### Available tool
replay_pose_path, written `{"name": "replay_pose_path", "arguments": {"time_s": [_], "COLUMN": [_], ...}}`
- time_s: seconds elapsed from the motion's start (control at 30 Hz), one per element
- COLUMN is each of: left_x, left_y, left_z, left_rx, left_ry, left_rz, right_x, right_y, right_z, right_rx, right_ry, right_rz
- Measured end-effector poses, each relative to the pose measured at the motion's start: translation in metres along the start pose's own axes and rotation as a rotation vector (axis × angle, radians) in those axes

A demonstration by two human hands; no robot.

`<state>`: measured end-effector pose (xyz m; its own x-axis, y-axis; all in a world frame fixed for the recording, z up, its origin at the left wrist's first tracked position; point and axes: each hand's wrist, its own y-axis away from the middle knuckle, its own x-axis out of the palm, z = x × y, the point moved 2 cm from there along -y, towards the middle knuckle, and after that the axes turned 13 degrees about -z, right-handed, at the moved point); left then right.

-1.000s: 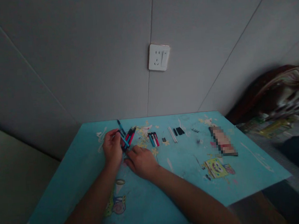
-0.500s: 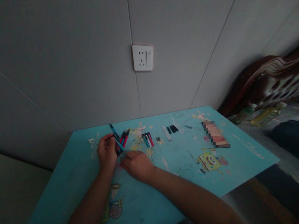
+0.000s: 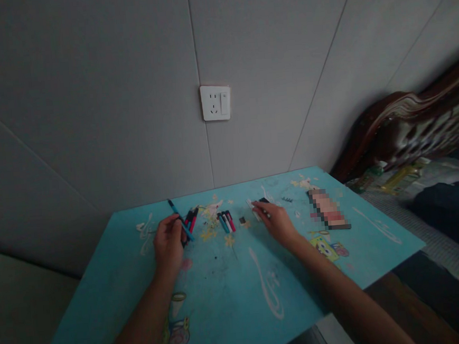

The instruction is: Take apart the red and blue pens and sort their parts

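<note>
My left hand (image 3: 169, 241) is closed around a blue pen barrel (image 3: 187, 232) at the left of the table. Just beyond its fingers lies another blue pen (image 3: 172, 204) with a dark end. Beside that hand are several red and dark pens (image 3: 192, 221), partly covered by it. My right hand (image 3: 273, 219) is over the thin white rods (image 3: 250, 204), fingertips pinched together. What sits between those fingertips is too small to tell. Behind the right hand, short black pieces (image 3: 264, 200) are mostly hidden. Between the hands lie blue, white and pink pen parts (image 3: 226, 221).
A light blue table (image 3: 223, 299) with cartoon prints stands against a grey wall. Near the pen parts is a small dark piece (image 3: 242, 221); small springs (image 3: 287, 200) lie farther right. A blurred-out flat object (image 3: 330, 209) rests at the right. Bottles (image 3: 405, 176) stand beyond the table.
My right hand has moved from beside the left hand across to the white rods on the right. My left hand keeps the blue pen barrel in nearly the same place. The view has shifted slightly.
</note>
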<state>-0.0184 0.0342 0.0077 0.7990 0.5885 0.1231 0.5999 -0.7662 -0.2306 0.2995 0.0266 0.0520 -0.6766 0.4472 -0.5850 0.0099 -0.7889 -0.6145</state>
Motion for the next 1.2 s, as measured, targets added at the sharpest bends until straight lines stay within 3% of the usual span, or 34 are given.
{"name": "replay_pose_path", "arguments": {"time_s": [0.17,0.33,0.57,0.73,0.87,1.2], "left_x": [0.003,0.001,-0.001,0.0,0.003,0.009], "left_y": [0.003,0.006,0.006,0.011,0.017,0.024], "left_z": [0.001,0.005,0.009,0.0,-0.004,-0.011], "left_rx": [0.041,0.14,0.262,0.498,0.583,0.647], "left_ry": [-0.05,-0.189,-0.315,-0.391,-0.395,-0.36], "left_rz": [0.046,0.039,0.027,0.083,0.144,0.202], "right_x": [-0.061,-0.082,-0.078,-0.077,-0.077,-0.077], "right_y": [0.006,0.02,0.026,0.03,0.03,0.028], "right_z": [-0.098,-0.14,-0.146,-0.141,-0.136,-0.133], "right_rx": [0.276,0.402,0.49,0.558,0.546,0.517], "right_ry": [0.159,0.308,0.463,0.583,0.611,0.683], "right_rz": [-0.302,-0.341,-0.127,-0.031,-0.006,-0.001]}}
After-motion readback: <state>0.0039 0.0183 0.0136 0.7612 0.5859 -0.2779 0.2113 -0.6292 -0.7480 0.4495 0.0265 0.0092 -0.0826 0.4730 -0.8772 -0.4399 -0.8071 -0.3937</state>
